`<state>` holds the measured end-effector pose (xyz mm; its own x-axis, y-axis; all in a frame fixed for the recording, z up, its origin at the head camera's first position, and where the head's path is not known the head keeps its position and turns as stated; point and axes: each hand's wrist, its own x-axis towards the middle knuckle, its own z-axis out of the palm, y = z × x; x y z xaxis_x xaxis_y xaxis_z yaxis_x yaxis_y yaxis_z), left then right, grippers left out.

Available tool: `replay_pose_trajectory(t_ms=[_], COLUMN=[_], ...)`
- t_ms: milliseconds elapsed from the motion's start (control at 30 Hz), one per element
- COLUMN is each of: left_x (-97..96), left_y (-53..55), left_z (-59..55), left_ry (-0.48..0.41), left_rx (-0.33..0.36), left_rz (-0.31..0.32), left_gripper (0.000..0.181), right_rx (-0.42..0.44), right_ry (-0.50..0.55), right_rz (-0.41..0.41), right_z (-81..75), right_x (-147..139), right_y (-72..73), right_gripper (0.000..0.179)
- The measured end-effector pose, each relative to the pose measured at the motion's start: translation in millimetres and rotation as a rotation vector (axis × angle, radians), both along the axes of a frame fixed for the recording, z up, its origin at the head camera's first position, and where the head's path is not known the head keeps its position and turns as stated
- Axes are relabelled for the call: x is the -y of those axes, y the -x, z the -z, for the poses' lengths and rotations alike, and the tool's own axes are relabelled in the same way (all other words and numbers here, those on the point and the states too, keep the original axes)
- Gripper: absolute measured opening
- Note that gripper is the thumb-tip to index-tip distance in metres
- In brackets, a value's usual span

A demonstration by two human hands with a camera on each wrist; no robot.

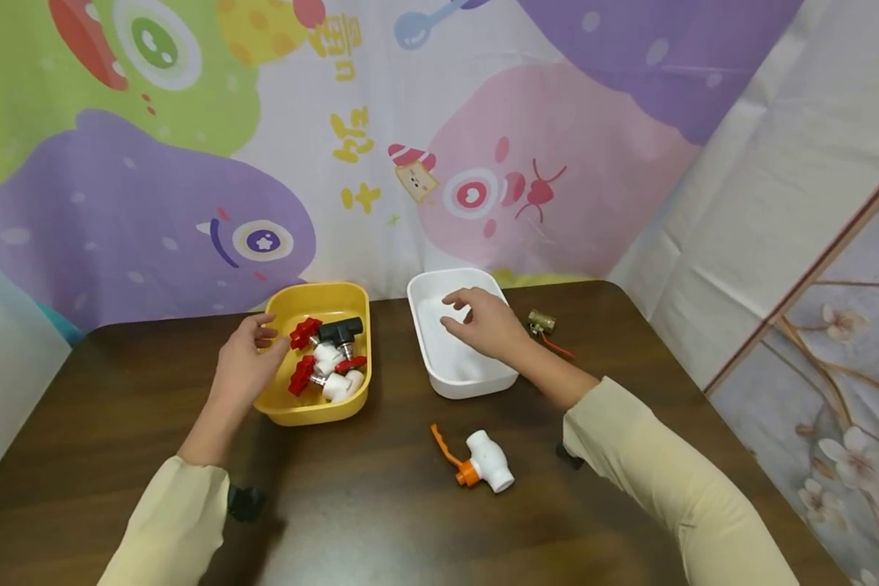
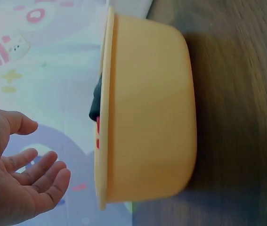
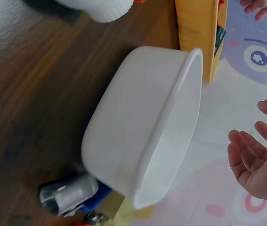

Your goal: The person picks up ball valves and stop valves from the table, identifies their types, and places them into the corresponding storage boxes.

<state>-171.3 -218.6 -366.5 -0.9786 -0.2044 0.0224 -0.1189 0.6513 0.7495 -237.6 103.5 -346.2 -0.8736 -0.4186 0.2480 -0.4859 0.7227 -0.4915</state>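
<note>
My left hand (image 1: 245, 364) hovers at the left rim of a yellow basin (image 1: 359, 399), fingers loosely bent and holding nothing. Inside that basin lie several valves with red wheel handles (image 1: 302, 375) and white bodies, plus a black tee-shaped fitting (image 1: 340, 330). Over a white basin (image 1: 439, 370) hangs my right hand (image 1: 486, 322), its fingers relaxed and apart with nothing between them. The floor of the white basin shows bare around the hand. In front of it, a white ball valve (image 1: 491, 461) with an orange lever lies on the table.
A brass valve (image 1: 541, 321) with a red-orange lever lies right of the white basin. The right wrist view also shows a silver-grey fitting (image 3: 72, 195) with a blue part there. A cartoon-printed cloth (image 1: 381, 163) hangs behind the dark wooden table (image 1: 337, 505).
</note>
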Motion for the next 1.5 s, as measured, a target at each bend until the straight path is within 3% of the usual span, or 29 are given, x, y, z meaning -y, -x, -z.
replay_pose_trajectory(t_ms=[500,667,1267,1500], left_x=[-47.4,-65.8,-97.5,-107.4], left_y=[8.4,11.2,24.4,24.7], left_z=[-8.2,-8.2,3.5,7.9], left_ry=[-0.075,-0.100,-0.177,-0.194], left_rx=[-0.042,0.012,0.022,0.048], left_rz=[0.128,0.164,0.182,0.172], left_gripper=[0.052,0.053,0.051,0.050], right_rx=[0.038,0.044,0.097,0.097], right_ry=[-0.022,-0.022,0.002,-0.041], right_rz=[0.129,0.159,0.239,0.262], right_z=[1.5,4.3,20.0,29.7], right_x=[-50.7,-65.5,-108.8,-122.9], right_y=[3.7,2.5,-1.8,-1.5], right_gripper=[0.037,0.038,0.039,0.040])
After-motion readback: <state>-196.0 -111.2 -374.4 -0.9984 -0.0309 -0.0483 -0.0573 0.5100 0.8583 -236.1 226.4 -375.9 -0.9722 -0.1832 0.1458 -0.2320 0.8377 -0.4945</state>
